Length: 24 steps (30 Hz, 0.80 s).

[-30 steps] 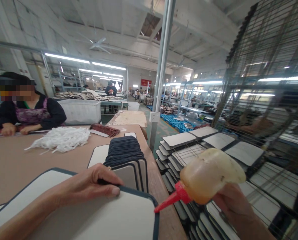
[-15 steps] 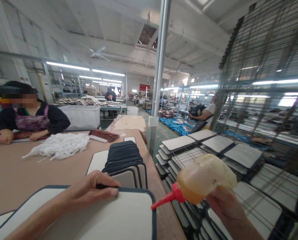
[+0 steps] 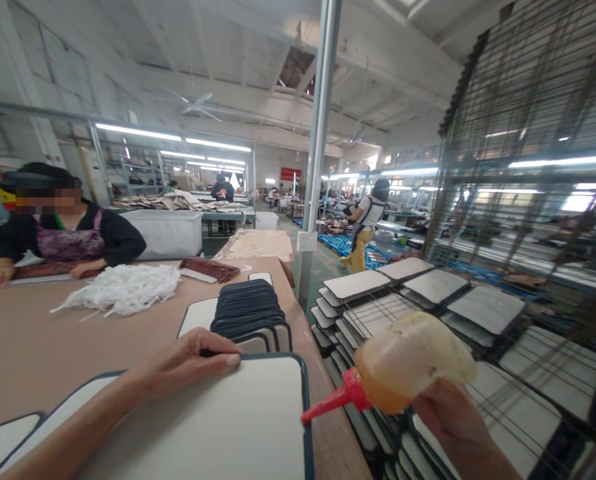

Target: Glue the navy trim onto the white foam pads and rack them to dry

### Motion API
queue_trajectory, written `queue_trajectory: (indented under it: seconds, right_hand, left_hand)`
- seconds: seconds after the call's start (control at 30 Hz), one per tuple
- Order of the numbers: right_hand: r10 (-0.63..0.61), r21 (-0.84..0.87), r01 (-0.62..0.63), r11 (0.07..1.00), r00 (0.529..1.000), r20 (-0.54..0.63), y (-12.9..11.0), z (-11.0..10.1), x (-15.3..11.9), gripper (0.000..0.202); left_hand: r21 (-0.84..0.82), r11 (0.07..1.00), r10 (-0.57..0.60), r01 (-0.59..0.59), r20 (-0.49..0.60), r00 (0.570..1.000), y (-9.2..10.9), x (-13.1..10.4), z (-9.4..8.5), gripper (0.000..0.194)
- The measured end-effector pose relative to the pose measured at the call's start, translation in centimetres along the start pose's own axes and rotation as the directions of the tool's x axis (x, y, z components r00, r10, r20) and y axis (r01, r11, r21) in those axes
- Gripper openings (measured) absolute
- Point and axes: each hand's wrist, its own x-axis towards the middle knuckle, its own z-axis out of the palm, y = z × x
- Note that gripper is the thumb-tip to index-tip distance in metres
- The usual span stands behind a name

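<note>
White panel point(image 3: 228, 413) is pinched at its far rim between left hand's point(image 3: 193, 360) thumb and fingers. Squeeze bottle point(image 3: 413, 360), right of panel, is gripped in right hand point(image 3: 448, 407), fingertips mostly hidden behind it. Red nozzle point(image 3: 335, 397) is angled down-left, tip at panel's right dark border point(image 3: 307, 383); contact can't be confirmed. Tip should be tracked close to that border, squeeze even, panel steadied by the pinch. Table point(image 3: 103, 340) is seen beneath panel, dark-edged stack point(image 3: 248, 307) just beyond it, racked panels point(image 3: 358, 283) to its right.
</note>
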Motion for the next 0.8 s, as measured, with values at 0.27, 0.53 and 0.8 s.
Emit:
queue_trajectory:
  seconds: [0.27, 0.53, 0.8]
  right_hand:
    - [0.052, -0.054, -0.049, 0.997, 0.997, 0.054, -0.2, -0.6, 0.0, 0.044]
    - [0.097, -0.005, -0.097, 0.995, 0.991, 0.089, 0.7, -2.1, 0.5, 0.05]
    - [0.09, -0.038, -0.087, 0.995, 0.99, 0.107, 1.1, -2.8, 0.7, 0.046]
  left_hand:
    - [0.167, 0.986, -0.03, 0.014, 0.092, 0.995, -0.3, 0.9, -0.2, 0.029]
    - [0.164, 0.986, -0.056, 0.027, 0.177, 0.983, -1.2, 1.8, -0.8, 0.039]
    - [0.119, 0.99, -0.093, 0.071, 0.184, 0.979, -0.6, 1.7, -0.5, 0.042]
